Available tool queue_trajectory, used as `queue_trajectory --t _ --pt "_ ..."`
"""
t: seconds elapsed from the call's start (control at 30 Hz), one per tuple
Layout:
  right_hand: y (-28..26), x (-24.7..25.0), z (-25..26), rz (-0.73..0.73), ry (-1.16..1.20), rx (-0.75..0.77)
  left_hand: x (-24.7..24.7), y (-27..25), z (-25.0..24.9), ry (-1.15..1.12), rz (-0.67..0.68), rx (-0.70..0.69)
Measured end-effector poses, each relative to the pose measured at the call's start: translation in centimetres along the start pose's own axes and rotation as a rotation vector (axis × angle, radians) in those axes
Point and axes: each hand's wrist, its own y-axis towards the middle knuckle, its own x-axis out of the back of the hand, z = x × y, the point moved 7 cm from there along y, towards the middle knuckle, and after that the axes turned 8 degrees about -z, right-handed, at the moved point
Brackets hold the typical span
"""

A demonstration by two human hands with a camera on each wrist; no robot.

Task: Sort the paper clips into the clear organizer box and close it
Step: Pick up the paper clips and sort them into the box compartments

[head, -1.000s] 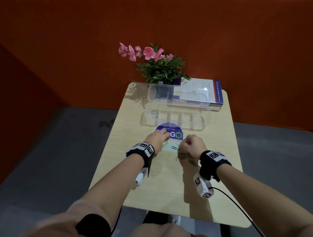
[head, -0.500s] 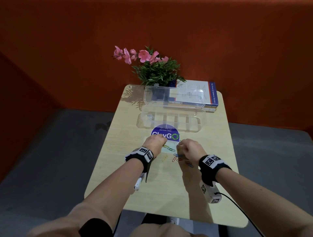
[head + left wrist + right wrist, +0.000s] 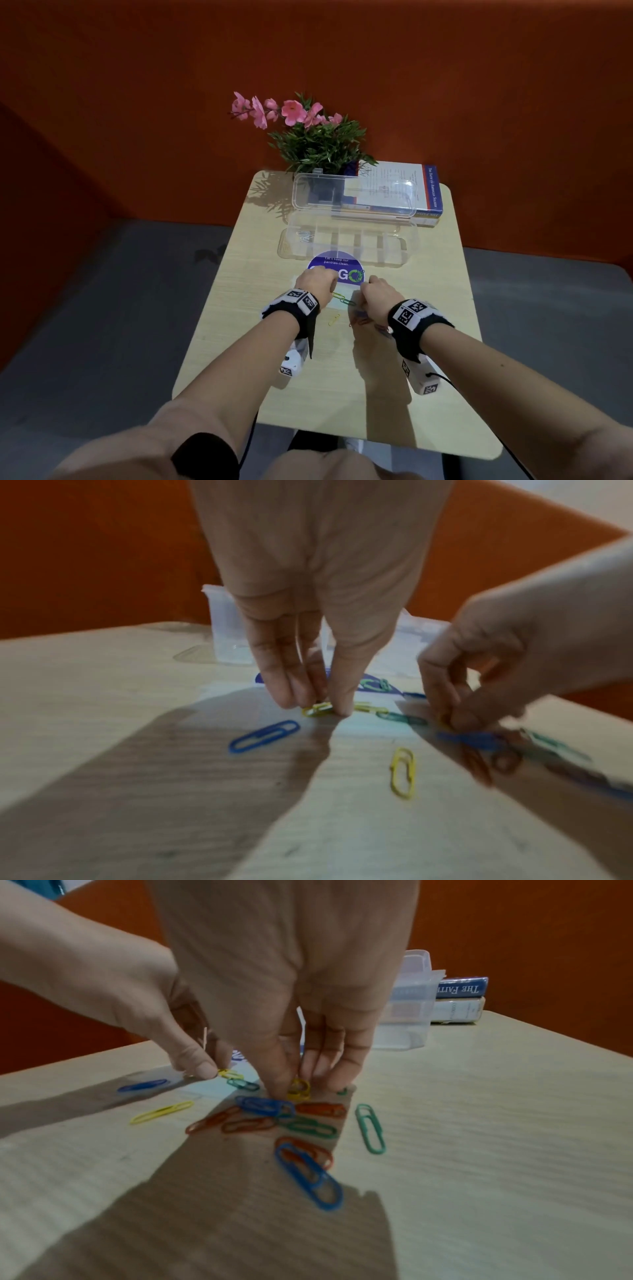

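Several coloured paper clips lie scattered on the wooden table in front of the clear organizer box. The box's lid stands open, and a few clips lie in its leftmost compartment. My left hand pinches a yellow paper clip against the table, just left of the pile. Close beside it, my right hand pinches another yellow paper clip at the pile's far edge. Loose blue and yellow clips lie nearer to me.
A round purple sticker sits on the table between my hands and the box. Behind the box stand a potted plant with pink flowers and stacked books. An orange wall closes off the back. The table's edges drop to grey floor.
My left hand has drawn back slightly from the purple sticker onto the clips. Both hands have stayed low over the pile, fingertips closing on yellow clips.
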Motion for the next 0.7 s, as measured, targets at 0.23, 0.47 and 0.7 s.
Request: queue_trajectory --t 0.23,0.47,0.7 --pt "-0.6 -0.4 -1.2 -0.005 0.047 -0.05 -0.5 0.5 1.0 -0.163 0.046 0.143" --pt "-0.5 -1.0 -1.2 0.021 0.057 -0.083 -1.5 0.4 1.1 -0.142 0.084 0.101" --pt "-1.1 -0.6 -0.6 -0.053 0.025 0.0 -1.4 0.0 0.8 -0.118 0.047 0.023"
